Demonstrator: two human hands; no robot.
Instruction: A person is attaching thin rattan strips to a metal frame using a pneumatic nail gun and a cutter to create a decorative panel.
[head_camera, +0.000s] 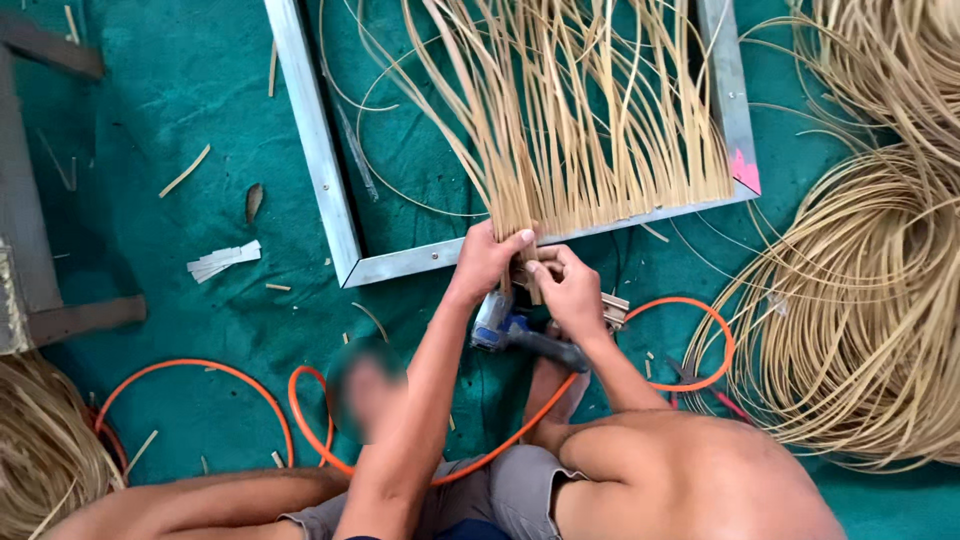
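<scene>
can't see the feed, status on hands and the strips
Left hand and right hand pinching rattan strips at frame edge. Stapler and hose underneath.

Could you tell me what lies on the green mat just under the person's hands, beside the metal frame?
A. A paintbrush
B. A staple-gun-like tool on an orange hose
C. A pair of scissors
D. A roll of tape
B: a blue and black gun-shaped tool lies below the left hand and right hand, with an orange hose looping across the mat.
</scene>
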